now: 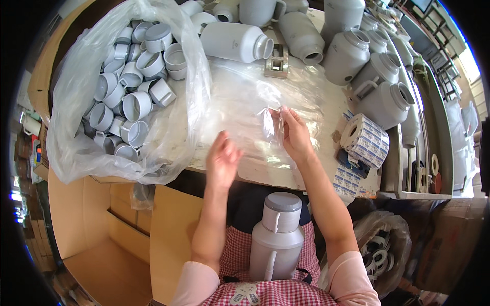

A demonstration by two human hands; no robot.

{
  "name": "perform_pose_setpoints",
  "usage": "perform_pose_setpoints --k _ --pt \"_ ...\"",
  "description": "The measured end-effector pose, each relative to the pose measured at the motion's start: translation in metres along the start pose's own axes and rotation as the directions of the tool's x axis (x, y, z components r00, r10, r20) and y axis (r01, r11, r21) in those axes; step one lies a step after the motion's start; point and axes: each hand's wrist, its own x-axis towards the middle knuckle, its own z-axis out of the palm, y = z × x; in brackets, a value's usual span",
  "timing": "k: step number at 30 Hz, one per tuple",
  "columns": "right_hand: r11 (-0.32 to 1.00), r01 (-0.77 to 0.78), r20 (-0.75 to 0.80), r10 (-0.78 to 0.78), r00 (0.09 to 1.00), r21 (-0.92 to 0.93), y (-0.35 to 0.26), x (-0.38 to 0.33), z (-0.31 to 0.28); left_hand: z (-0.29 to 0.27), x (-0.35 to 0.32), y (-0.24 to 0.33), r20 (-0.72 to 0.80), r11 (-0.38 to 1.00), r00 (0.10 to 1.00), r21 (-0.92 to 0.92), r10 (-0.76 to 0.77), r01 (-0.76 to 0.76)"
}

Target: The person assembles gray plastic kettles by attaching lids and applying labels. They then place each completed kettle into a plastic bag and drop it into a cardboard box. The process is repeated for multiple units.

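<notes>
Head view | right hand (293,133) pinches clear bag (255,102) | left hand (222,159) open | cluttered worktable (265,171)

Glossy clear plastic bag (255,109); matt grey plastic flask (278,237).

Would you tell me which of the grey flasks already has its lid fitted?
The grey flask standing upright in the person's lap, against the checked apron, has its lid on. The flasks on the table, such as the one lying sideways, show open mouths.

Bright daylight from the upper right glares off the clear plastic sheet (245,107); fisheye edges bend and darken.
</notes>
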Motion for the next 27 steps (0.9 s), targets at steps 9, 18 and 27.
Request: perform_pose_setpoints --k 9,18,27 --pt "0.893 0.080 0.169 -0.005 0.986 -0.442 0.004 -0.009 0.012 0.011 0.003 -0.032 -0.228 0.637 0.902 0.768 0.367 -0.065" --pt "0.988 0.117 -0.017 -0.120 0.993 -0.103 -0.017 0.004 -0.020 0.024 -0.017 -0.017 0.346 -0.338 0.815 0.920 0.465 -0.198" --pt "0.949 0.268 -0.155 -0.293 0.943 -0.163 0.000 0.003 0.020 0.030 0.049 -0.032 -0.219 0.851 0.970 0.524 0.106 0.025"
